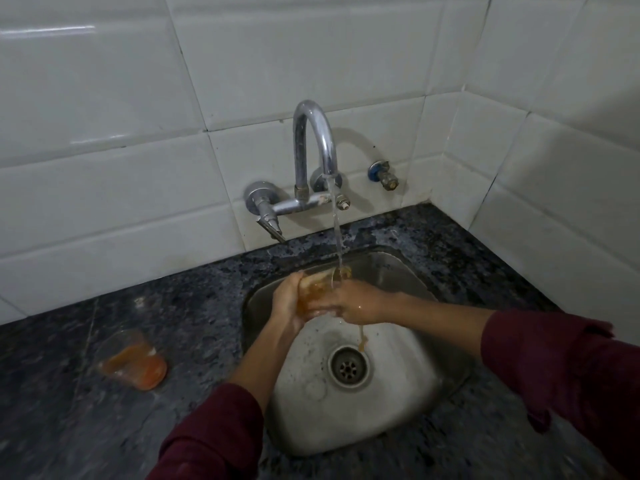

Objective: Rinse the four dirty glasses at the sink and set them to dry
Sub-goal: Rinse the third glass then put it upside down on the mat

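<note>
Over the steel sink I hold a glass with orange-brown residue, tilted under the running water from the tap. My left hand grips its left side and my right hand grips its right side and base. Orange liquid drips from the glass toward the drain. A second dirty glass with orange residue stands on the dark counter to the left of the sink.
Dark speckled stone counter surrounds the sink. White tiled walls rise behind and at the right. A tap lever and a small wall valve sit above the counter's back edge.
</note>
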Demonstrator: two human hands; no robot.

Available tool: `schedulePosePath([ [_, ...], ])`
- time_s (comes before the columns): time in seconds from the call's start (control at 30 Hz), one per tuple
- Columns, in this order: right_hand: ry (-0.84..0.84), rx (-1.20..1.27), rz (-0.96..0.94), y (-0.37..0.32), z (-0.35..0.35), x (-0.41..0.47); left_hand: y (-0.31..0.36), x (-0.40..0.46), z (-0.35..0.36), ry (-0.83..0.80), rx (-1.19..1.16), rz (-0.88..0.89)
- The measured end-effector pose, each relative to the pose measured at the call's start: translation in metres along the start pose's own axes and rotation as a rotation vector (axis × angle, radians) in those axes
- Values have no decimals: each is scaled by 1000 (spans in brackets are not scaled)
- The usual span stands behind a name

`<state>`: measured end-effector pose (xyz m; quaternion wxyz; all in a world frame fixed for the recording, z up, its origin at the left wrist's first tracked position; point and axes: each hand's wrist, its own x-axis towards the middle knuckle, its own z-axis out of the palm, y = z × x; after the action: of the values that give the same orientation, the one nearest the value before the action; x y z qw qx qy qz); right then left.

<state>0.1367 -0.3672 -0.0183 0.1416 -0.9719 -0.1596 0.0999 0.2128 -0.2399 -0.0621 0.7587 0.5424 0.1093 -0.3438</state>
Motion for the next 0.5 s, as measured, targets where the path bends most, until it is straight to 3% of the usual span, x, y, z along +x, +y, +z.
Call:
schedulePosePath([
  [0.1,-101,-270,74,8,0,-4,2,-1,3,-24,-11,-88],
  [0.17,-78,-218,85,4,0,-3,5,-2,1,-24,15,-126],
  [0.23,-40,158,132,1,-5,0,4,1,-3,-71,51,-72],
  [0.33,-55,1084,278,-9,-15,1,0,1,-4,-97,20,167],
  [0.37,-69,1189,319,-7,-15,3,-2,0,-4,-62,35,216],
  [0.43,-85,1070,282,-6,-10,3,-3,0,-2,33,62,244],
  [0.5,-43,775,176,-7,-6,-2,-5,1,-2,79,33,125],
])
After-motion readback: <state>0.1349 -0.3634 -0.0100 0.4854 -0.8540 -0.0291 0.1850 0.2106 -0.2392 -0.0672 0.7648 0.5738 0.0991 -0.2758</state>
